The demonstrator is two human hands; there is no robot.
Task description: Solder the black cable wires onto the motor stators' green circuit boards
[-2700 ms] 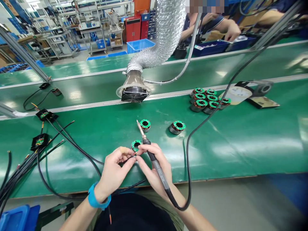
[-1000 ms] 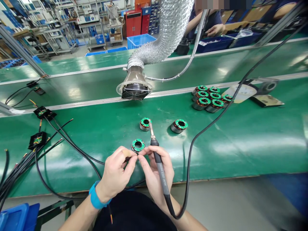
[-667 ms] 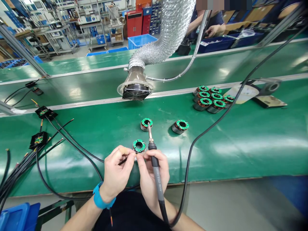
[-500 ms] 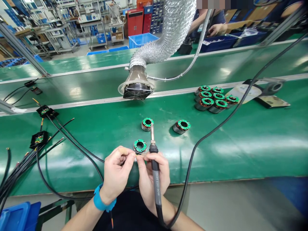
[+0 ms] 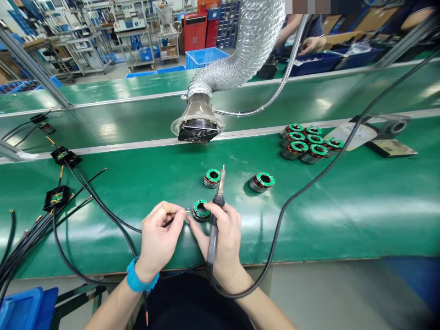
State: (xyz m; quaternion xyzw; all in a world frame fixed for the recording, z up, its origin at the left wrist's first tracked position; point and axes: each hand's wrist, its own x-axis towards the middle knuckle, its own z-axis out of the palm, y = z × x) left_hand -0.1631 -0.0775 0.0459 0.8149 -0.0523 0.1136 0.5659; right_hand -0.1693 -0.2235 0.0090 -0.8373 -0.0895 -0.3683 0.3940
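Observation:
My left hand [image 5: 161,238], with a blue band at the wrist, pinches a black cable [image 5: 168,222] whose thin yellow-tipped wires [image 5: 187,211] poke out past the fingertips. In my right hand [image 5: 225,238] a soldering iron [image 5: 213,229] is gripped, its metal tip pointing up and away from me. The thumb and forefinger of that hand are spread; the forefinger reaches over the near motor stator [image 5: 196,211], topped with a green ring board. Whether it touches the stator I cannot tell. Just beyond stand a second stator [image 5: 211,183] and, to the right, a third stator [image 5: 260,188].
Several stators [image 5: 292,153] are grouped at the back right, near a metal stand [image 5: 392,146]. A fume extractor fan [image 5: 197,133] hangs over the bench. Black cables [image 5: 30,240] and black housings [image 5: 57,198] lie left. The iron's cord [image 5: 278,229] crosses the right side. A co-worker's hand [image 5: 313,44] shows beyond.
My right forefinger has lifted off the wires and spread toward the near stator. The iron's tip has swung away from the second stator. My left hand has shifted slightly left with the cable.

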